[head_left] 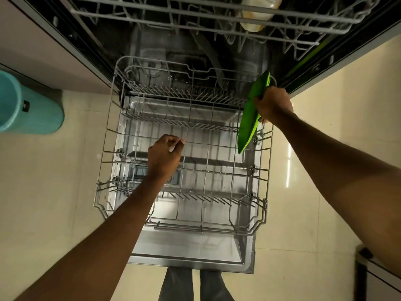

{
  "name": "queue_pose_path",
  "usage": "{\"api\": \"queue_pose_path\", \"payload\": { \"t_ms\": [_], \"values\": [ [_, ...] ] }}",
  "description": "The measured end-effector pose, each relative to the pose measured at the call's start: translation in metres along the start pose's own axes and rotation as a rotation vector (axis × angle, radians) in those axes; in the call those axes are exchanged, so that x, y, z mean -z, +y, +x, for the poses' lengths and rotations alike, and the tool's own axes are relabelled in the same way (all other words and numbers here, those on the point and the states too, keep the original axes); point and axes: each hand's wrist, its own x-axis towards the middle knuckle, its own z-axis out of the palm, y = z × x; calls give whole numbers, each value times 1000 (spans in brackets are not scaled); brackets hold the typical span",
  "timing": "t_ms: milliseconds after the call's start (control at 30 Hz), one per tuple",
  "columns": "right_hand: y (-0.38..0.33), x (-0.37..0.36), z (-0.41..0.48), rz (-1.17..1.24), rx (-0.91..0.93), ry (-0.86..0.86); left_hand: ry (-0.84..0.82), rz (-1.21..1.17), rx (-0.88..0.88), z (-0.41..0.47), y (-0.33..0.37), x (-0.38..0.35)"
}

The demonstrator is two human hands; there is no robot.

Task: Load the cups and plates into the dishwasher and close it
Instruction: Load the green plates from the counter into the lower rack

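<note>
The dishwasher stands open, its door (195, 248) folded down flat and the grey wire lower rack (258, 220) pulled out over it. My right hand (272, 104) grips a green plate (251, 114) held on edge at the rack's right side, its lower rim down among the tines. Above the middle of the rack my left hand (166, 154) hovers with its fingers curled and nothing in it. A pale cup (258, 13) lies in the upper rack (195, 16) at the top of the view.
A teal bin (28, 105) stands on the tiled floor to the left of the dishwasher. Cabinet fronts flank the machine on both sides. My legs (193, 285) show below the door's front edge. A dark-edged unit (377, 276) sits at the bottom right.
</note>
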Motion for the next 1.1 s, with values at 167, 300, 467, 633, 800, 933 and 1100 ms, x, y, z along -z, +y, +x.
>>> {"api": "queue_pose_path", "payload": {
  "t_ms": [167, 300, 467, 633, 800, 933, 1100],
  "values": [
    [-2, -16, 7, -26, -35, 19, -12, 10, 13, -1, -6, 0],
    [-3, -26, 10, -22, -28, 40, -13, 5, 9, -1, -5, 0],
    [-2, -34, 2, 2, -8, 24, -28, -2, -5, -2, 2, 1],
    [0, -31, -23, 43, -6, 72, -59, -21, -15, -6, 15, 8],
    [-8, -24, -69, 182, 7, 118, -82, 6, -88, -20, 35, 29],
    [-25, -8, -113, 234, 111, 191, -118, 108, -195, -38, 56, 58],
    [-51, 21, -177, 385, 182, 295, -122, 245, -346, -59, 77, 106]
  ]
}}
